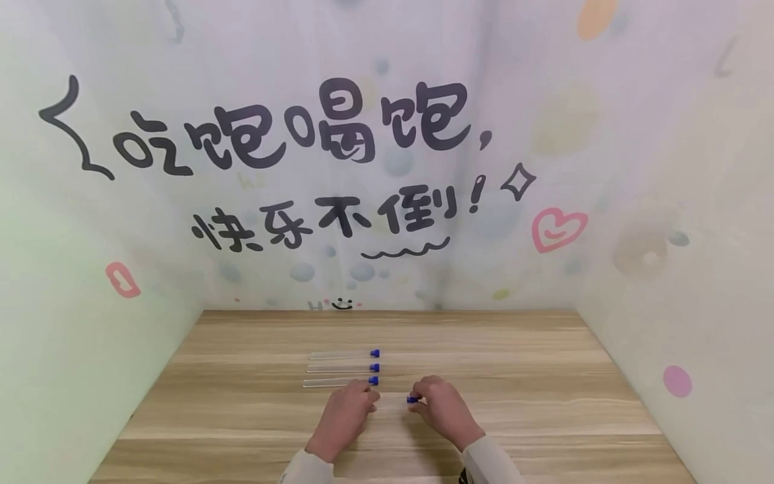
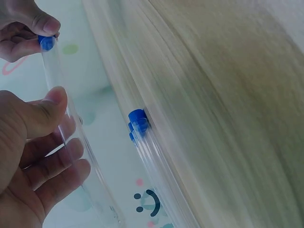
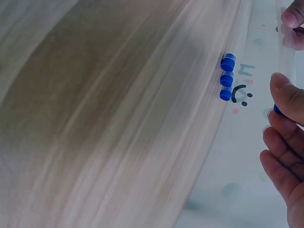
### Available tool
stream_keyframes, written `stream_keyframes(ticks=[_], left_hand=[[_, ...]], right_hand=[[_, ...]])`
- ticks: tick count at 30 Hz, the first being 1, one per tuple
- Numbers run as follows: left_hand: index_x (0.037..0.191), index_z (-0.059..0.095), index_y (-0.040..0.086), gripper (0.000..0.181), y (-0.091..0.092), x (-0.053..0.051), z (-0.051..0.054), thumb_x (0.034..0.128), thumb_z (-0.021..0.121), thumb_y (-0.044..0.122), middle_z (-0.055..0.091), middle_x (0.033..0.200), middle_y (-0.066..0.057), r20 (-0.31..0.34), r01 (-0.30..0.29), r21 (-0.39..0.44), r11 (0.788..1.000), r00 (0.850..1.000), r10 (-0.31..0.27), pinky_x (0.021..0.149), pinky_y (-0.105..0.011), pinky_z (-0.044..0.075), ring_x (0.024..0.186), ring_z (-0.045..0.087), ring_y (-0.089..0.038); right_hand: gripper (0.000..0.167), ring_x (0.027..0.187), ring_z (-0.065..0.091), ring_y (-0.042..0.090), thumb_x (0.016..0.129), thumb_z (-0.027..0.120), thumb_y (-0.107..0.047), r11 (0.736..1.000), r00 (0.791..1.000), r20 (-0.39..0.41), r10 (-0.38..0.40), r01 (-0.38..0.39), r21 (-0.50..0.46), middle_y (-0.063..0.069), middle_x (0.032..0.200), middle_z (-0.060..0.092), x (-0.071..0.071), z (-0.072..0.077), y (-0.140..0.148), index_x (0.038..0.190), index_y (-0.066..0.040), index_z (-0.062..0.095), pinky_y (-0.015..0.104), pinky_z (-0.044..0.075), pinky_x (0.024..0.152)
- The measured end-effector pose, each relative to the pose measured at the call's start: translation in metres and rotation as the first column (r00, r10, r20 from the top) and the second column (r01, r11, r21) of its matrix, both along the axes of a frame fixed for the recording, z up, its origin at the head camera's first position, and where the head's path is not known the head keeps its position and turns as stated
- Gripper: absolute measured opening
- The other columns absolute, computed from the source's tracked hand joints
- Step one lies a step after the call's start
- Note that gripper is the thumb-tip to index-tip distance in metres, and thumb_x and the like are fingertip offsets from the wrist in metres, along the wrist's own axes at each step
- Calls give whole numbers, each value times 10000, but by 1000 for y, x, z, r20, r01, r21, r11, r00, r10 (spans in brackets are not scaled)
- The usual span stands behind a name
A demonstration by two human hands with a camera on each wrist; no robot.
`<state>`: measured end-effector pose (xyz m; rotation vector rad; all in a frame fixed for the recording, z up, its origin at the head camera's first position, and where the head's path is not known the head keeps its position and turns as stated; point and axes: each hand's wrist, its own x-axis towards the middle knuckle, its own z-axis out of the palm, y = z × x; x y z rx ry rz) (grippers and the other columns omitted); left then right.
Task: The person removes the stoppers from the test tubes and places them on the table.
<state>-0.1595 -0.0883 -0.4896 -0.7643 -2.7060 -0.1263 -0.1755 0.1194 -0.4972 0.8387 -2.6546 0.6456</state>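
left hand point(image 1: 346, 413): fingers clamped on fourth tube point(image 2: 80, 130) | right hand point(image 1: 446, 409): fingers pinching its blue cap point(image 2: 46, 43) | done, apparently: three capped tubes point(image 1: 341, 368), side by side on surface point(image 1: 514, 376) beyond left fingers | pending: held tube
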Motion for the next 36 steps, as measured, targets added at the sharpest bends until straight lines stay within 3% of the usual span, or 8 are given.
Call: stream_keyframes(ticks=[7, 13, 21, 25, 36], left_hand=[[860, 733, 148, 119, -3, 2, 1, 750, 777, 167, 646, 825, 23, -5, -9, 47, 999, 1000, 9, 595, -235, 510, 742, 591, -119], [862, 720, 136, 131, -7, 0, -1, 748, 778, 166, 653, 855, 16, -52, -7, 81, 997, 999, 12, 619, -253, 522, 773, 610, -136], [818, 686, 123, 169, -19, 0, -4, 699, 805, 133, 588, 763, 28, -114, -18, 129, 991, 993, 33, 585, -236, 499, 703, 576, -123], [787, 670, 127, 187, -26, 2, -6, 670, 816, 125, 554, 727, 37, -137, -19, 127, 992, 990, 36, 560, -240, 482, 689, 557, -121], [809, 678, 127, 165, -34, 2, -4, 704, 805, 128, 581, 771, 37, -70, -50, 124, 991, 996, 59, 564, -249, 495, 731, 580, -126]], right_hand=[[164, 705, 607, 78, 697, 820, -98, 1000, 1000, -24, 17, -17, -16, -37, 755, 661, 1, 0, -1, 738, -134, 665, 196, 516, 639], [162, 704, 611, 88, 696, 822, -141, 1000, 998, -60, -10, 11, 4, -24, 768, 676, 0, 4, 0, 779, -132, 682, 193, 517, 641], [229, 736, 636, 106, 694, 823, -121, 998, 995, -66, -70, 69, -10, -9, 805, 682, 0, 8, 13, 881, -107, 692, 243, 529, 654], [215, 736, 636, 108, 693, 822, -117, 996, 994, -69, -84, 83, -17, -23, 799, 678, 0, 5, 19, 857, -124, 682, 243, 528, 650], [186, 743, 626, 129, 700, 819, -108, 982, 982, -35, -188, 188, 17, -45, 812, 663, -2, 7, 37, 798, -142, 665, 222, 500, 608]])
